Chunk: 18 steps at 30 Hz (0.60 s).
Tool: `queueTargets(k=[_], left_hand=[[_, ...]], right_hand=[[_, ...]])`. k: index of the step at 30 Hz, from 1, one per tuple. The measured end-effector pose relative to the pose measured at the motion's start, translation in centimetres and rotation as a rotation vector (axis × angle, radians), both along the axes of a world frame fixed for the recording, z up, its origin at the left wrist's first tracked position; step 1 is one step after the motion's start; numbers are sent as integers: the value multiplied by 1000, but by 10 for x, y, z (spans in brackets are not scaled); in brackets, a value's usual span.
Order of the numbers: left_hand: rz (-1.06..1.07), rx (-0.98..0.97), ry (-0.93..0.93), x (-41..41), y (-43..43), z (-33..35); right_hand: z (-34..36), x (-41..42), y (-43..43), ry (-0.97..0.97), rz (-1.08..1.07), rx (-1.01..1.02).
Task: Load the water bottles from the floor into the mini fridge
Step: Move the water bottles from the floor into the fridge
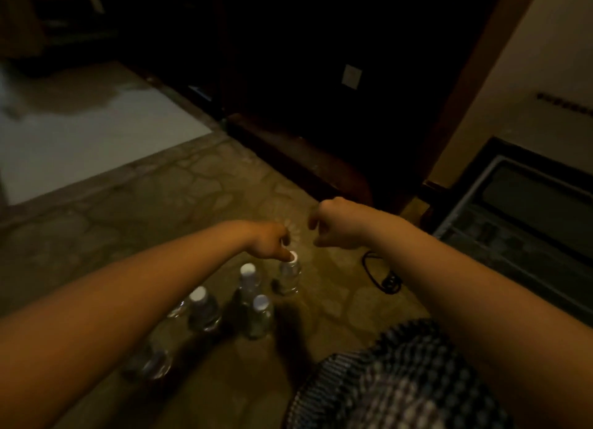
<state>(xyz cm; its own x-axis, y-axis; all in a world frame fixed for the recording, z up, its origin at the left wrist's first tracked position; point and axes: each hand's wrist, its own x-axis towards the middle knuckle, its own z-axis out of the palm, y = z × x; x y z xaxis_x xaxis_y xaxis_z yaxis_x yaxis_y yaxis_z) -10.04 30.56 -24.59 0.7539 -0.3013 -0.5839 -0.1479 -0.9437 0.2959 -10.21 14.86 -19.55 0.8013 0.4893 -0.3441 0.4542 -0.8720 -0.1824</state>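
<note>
— On the stone-patterned floor (154, 204), what stands by the hands?
— Several clear water bottles (253, 303) with white caps stand upright in a loose cluster. The left hand (271, 241) pinches the cap of the farthest bottle (290, 273).
— And the other?
— The right hand (337, 225) hovers just beside it, fingers curled shut, holding nothing.
— The mini fridge (519, 223)?
— At the floor's right edge, door open, a black cable (382, 276) lying between it and the bottles.
</note>
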Motion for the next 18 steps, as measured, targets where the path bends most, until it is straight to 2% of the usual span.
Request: queueTargets(k=[5, 11, 15, 18], left_hand=[[160, -128, 143, -32, 52, -56], [381, -297, 328, -73, 70, -119], [515, -409, 235, -93, 69, -146], [671, -583, 193, -109, 64, -167]], right_hand=[[-49, -11, 53, 131, -61, 83], [-129, -33, 83, 303, -154, 66], [-163, -43, 93, 345, -275, 66], [-181, -45, 96, 323, -307, 21]])
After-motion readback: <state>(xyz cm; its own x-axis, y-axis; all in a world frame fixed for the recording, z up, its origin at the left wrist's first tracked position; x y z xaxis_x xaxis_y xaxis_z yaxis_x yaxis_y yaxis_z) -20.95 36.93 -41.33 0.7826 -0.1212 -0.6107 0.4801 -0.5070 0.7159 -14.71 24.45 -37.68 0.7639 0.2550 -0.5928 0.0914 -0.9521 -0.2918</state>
